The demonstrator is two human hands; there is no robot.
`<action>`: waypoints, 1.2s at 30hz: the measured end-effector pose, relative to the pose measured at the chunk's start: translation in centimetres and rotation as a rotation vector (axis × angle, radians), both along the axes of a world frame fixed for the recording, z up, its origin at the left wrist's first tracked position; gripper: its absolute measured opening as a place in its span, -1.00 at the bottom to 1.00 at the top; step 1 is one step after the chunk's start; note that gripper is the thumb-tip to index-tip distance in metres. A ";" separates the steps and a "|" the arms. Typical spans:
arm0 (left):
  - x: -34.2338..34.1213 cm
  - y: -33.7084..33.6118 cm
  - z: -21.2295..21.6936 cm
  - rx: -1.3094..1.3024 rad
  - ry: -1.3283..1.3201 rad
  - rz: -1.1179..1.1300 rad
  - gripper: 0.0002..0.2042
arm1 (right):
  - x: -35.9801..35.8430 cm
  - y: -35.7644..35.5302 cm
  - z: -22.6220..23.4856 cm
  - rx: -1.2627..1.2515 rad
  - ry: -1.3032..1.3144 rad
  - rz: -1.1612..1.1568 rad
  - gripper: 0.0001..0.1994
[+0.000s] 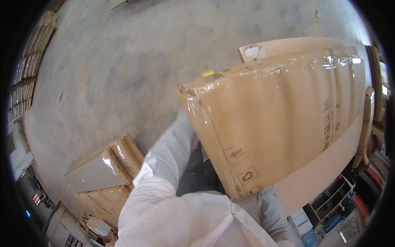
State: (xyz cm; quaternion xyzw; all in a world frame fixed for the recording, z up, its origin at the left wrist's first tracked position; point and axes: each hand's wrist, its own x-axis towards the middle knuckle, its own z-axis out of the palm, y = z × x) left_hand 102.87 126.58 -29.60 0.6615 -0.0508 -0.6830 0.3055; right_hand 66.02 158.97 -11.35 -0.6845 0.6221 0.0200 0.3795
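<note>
A large flat brown cardboard box (279,119), sealed with clear shiny tape and printed with dark symbols, fills the right half of the head view close in front of me. My left arm (173,138) in a light sleeve reaches up behind the box's left end, which hides the hand. My right sleeve (272,206) runs up to the box's lower edge, and the fingers there are out of sight. How either hand meets the cardboard cannot be made out. A small yellow patch (208,73) shows at the upper left edge.
A pale board (317,177) lies beneath and beyond the box. Taped cartons (103,177) rest on the floor at my left. Stacked flat packages (31,66) line the far left. At the lower right are an open dark shelf (331,197) and part of another person (370,146).
</note>
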 end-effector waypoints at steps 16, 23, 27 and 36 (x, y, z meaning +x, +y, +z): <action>4.4 -4.4 37.0 -1.562 -0.817 -0.242 -0.59 | 19.4 -26.1 28.0 -0.319 -0.771 -0.379 -0.61; 1.8 1.8 37.0 -1.410 -0.956 -0.554 -0.43 | 23.4 -33.4 26.6 0.417 -0.825 -0.365 -0.52; 3.1 1.4 38.9 -1.516 -0.889 -0.827 -0.38 | 22.9 -31.0 25.0 0.472 -1.055 -0.526 -0.57; 2.0 3.2 34.4 -1.242 -0.935 -1.088 -0.52 | 16.3 -16.6 22.9 -0.111 -0.829 -0.338 -0.50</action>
